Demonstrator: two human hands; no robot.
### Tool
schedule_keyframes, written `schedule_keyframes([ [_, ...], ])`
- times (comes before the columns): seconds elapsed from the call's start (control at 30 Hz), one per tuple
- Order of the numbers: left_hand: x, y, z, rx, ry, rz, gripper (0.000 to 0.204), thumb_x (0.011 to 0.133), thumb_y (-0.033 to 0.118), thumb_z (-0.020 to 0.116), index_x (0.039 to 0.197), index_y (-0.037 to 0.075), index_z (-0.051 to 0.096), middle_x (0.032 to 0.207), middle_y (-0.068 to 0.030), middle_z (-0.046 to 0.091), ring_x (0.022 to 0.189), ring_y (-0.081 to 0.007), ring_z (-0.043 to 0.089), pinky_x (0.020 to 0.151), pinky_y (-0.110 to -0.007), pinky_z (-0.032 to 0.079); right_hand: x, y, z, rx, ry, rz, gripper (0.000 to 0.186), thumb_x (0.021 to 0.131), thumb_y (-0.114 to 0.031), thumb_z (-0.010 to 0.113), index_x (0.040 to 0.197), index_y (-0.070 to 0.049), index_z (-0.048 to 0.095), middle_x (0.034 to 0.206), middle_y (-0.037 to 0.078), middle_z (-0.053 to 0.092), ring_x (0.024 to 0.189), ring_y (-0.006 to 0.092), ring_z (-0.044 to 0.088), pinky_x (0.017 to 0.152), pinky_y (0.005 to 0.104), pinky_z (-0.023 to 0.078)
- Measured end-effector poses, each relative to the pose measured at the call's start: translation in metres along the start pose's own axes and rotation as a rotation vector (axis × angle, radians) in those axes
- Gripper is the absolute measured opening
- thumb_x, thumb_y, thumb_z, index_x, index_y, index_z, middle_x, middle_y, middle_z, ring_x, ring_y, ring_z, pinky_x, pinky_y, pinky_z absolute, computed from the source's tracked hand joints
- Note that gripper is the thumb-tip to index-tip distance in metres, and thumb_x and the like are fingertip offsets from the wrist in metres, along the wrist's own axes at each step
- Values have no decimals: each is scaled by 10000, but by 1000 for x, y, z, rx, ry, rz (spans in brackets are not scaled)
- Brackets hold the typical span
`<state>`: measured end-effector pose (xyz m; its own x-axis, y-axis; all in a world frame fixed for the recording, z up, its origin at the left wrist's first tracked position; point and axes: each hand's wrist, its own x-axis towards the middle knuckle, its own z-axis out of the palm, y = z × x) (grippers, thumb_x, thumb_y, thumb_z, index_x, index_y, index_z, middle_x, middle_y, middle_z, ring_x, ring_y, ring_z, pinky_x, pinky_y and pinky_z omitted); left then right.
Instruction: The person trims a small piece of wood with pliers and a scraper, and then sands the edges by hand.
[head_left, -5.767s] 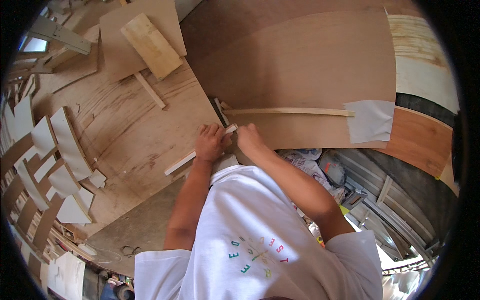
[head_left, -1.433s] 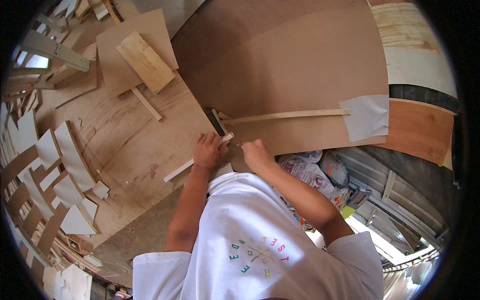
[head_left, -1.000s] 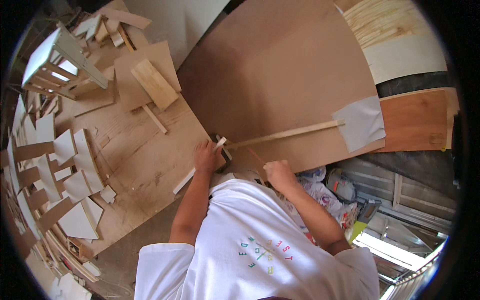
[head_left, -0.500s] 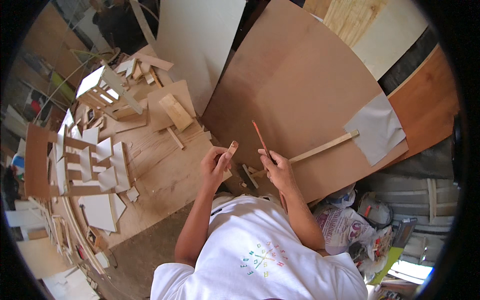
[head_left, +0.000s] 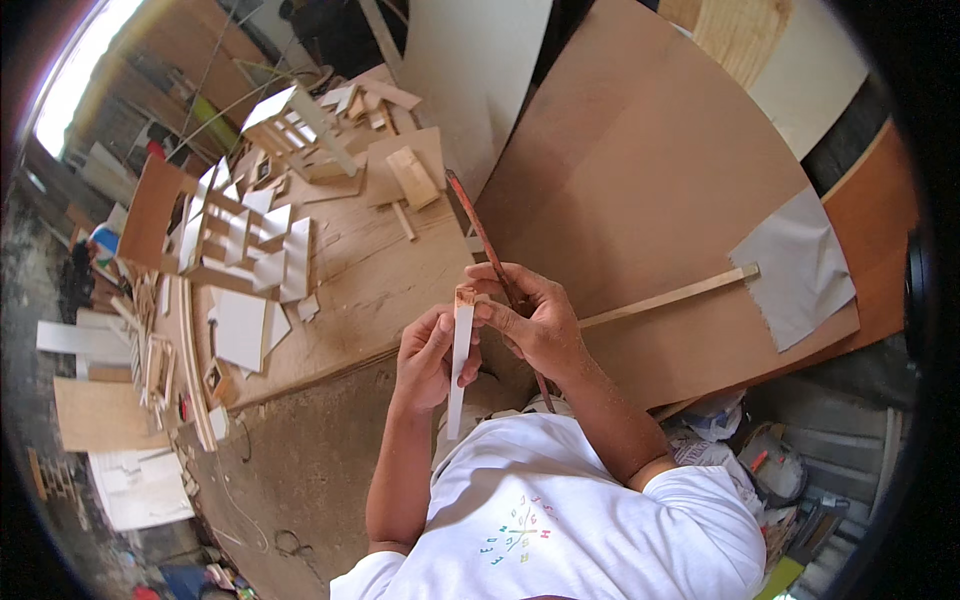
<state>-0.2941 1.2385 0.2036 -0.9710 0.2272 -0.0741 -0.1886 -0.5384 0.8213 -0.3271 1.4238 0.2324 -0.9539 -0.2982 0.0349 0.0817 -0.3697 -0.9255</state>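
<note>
Left hand [head_left: 427, 358] closed round white strip [head_left: 461, 345] (brown-tipped) | right hand [head_left: 540, 318] curled round reddish rod [head_left: 470, 212]

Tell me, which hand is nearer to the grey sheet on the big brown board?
The right hand: it is to the left of the grey sheet, while the left hand is farther left, holding a white strip.

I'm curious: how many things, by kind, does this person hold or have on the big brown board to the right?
Strips: 2 (a white strip in the left hand, a pale wooden strip on the brown board)
Rods: 1 (a thin reddish rod in the right hand)
Sheets: 1 (a grey sheet on the board)
Total: 4
</note>
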Motion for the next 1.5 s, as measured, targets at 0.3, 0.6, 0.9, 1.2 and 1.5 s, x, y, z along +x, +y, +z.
schedule_keyframes([
  [0.3, -67, -11, -10, -207, -24, -90, 412, 1085, 434, 519, 1100, 34, 617, 836, -113, 678, 499, -181, 617, 356, -287, 442, -39, 2, 42, 284, -231, 131, 406, 990, -134, 736, 1343, 29, 619, 1035, 65, 740, 565, 4, 527, 434, 161, 369],
  [0.6, -144, 25, -23, 160, 40, 33, 387, 1091, 296, 561, 1298, -31, 567, 990, -136, 708, 693, -190, 691, 604, -301, 588, -74, 28, 106, 42, -37, 23, 345, 949, -134, 780, 1246, 4, 674, 995, 20, 732, 679, 7, 585, 512, 174, 424],
  [0.9, -215, 36, -88, 938, 242, 241, 294, 1043, 153, 656, 1302, 18, 622, 943, -99, 737, 790, -137, 700, 670, -309, 577, -108, 89, 177, -164, 253, -101, 329, 900, -191, 829, 1139, 3, 713, 1030, 70, 758, 947, 106, 700, 863, 283, 567],
  [1.2, -154, 8, -113, 1290, 60, 294, 301, 1036, 120, 644, 1307, -6, 608, 929, -128, 694, 785, -219, 703, 701, -346, 565, -110, 105, 132, -424, 428, -21, 349, 1026, -311, 664, 1215, -24, 726, 971, 60, 756, 674, 55, 602, 628, 245, 486],
  [1.5, 21, -69, -186, 1558, -99, 239, 371, 1063, 235, 591, 1399, 78, 610, 1165, -215, 709, 994, -411, 704, 808, -480, 564, -51, 151, 6, -105, 468, 284, 428, 1112, -315, 477, 1303, 3, 690, 874, -6, 574, 487, 28, 438, 431, 196, 343],
])
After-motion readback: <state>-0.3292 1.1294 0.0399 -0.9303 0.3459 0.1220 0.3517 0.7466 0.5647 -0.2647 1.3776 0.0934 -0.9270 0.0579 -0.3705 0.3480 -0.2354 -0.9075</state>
